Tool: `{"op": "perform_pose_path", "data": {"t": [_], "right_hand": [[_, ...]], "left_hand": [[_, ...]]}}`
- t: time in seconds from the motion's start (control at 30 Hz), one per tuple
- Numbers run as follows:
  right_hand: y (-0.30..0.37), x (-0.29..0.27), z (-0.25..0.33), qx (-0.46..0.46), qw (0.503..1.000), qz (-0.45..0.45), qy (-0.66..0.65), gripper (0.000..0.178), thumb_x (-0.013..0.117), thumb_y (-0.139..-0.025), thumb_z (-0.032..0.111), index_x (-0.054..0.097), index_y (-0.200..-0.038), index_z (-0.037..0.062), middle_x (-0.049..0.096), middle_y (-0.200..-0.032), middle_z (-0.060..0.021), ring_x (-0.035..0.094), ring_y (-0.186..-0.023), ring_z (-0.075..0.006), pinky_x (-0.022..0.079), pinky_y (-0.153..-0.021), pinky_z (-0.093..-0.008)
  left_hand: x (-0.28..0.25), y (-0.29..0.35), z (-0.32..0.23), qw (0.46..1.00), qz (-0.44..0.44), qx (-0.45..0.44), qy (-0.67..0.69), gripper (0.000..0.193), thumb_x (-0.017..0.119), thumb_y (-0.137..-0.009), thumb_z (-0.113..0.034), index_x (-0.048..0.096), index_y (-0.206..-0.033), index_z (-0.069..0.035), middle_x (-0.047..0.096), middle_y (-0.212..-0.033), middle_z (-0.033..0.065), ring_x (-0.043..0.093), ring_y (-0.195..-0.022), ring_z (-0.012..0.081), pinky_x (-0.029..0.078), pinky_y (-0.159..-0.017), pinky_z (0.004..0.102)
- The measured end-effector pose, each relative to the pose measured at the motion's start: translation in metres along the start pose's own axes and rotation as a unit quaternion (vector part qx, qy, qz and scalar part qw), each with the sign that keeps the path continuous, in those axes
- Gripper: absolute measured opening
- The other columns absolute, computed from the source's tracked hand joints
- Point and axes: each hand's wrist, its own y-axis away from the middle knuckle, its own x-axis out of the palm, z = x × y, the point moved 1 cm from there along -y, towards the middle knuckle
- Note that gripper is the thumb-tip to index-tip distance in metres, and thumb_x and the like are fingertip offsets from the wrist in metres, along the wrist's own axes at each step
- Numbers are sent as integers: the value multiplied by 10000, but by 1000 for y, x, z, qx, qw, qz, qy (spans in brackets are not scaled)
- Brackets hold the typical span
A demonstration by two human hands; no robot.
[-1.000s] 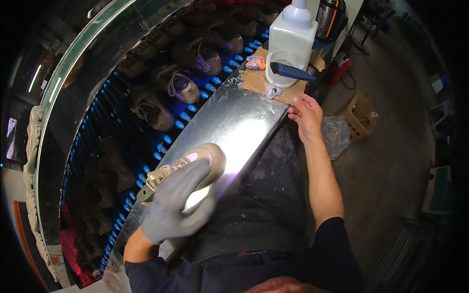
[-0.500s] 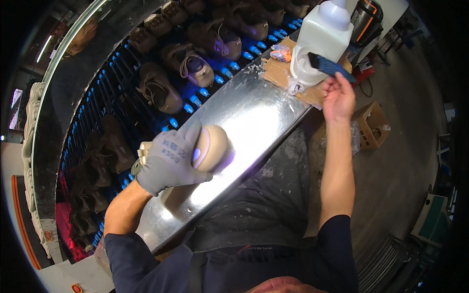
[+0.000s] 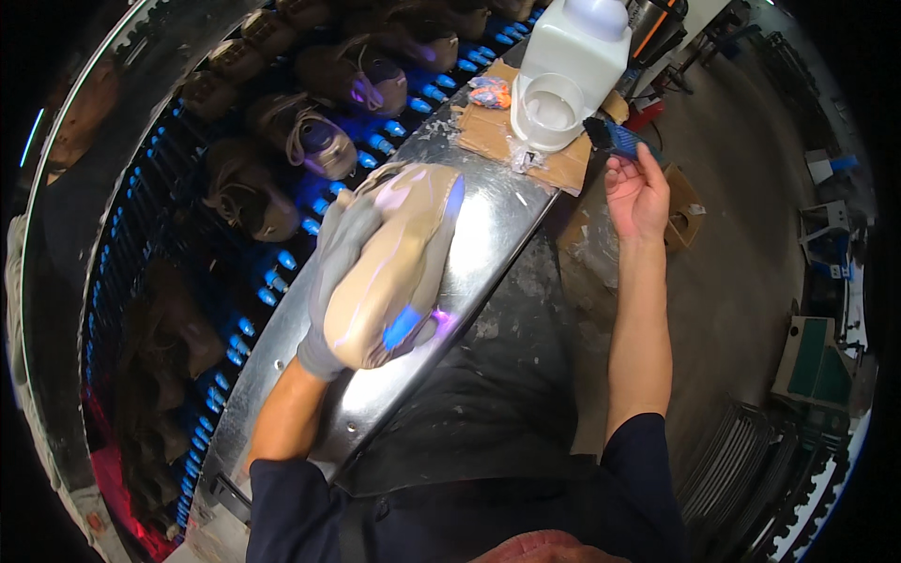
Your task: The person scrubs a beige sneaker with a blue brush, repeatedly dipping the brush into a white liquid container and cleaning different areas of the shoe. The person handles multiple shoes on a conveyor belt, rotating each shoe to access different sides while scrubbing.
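Note:
My left hand (image 3: 340, 253), in a grey glove, is closed around a tan shoe (image 3: 399, 249) above the metal work surface. The shoe is tilted and slightly blurred, with violet-blue light on its side and edge. My bare right hand (image 3: 642, 202) pinches a brush (image 3: 621, 141) with a blue handle and dark bristles. The bristle end points left, close to a clear round cup (image 3: 550, 111) at the foot of a white plastic container (image 3: 574, 52). Whether the bristles are wet cannot be made out.
Several tan shoes (image 3: 314, 145) stand on a dark rack with blue-lit tips, beyond the metal work surface (image 3: 493, 211). Cardboard (image 3: 483, 131) lies under the container, with an orange-and-blue crumpled lump (image 3: 490, 92) on it. A cardboard box (image 3: 690, 202) sits on the floor at right.
My left hand has turned the shoe, so its length and side now show instead of the rounded end. The brush has come away from over the cup to just beside it. The whole view has shifted.

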Motion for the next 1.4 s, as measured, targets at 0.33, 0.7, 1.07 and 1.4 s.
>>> {"op": "perform_pose_path", "data": {"t": [0.33,0.7,1.07,1.4], "right_hand": [[-34,102,22,-147,735,48,661,212,766,-907,178,744,-995,-13,740,-838,-80,696,-739,-154,556,-687,-327],[-55,117,11,-140,558,94,813,251,785,-843,206,731,-954,-13,685,-734,-147,660,-650,-300,519,-654,-407],[-63,53,21,11,892,-35,451,240,766,-946,176,711,-1037,-39,749,-895,-112,727,-740,-167,610,-666,-283],[-33,-11,-17,139,972,55,182,200,702,-992,154,719,-1063,-32,766,-950,-138,754,-823,-204,620,-708,-294]], "left_hand": [[11,69,11,994,58,-61,-75,636,879,-780,-380,664,-1228,17,569,-1361,322,556,-1269,562,416,-1071,663],[12,81,21,994,64,-73,-54,512,870,-796,-289,655,-1137,26,590,-1326,330,570,-1265,577,465,-1047,631],[-1,75,14,991,91,-78,-51,395,861,-811,-199,646,-1045,35,612,-1291,339,585,-1260,592,514,-1023,599],[6,121,38,913,78,-352,189,574,611,-933,-73,502,-1469,102,519,-1514,271,545,-1385,365,409,-1177,408]]}}
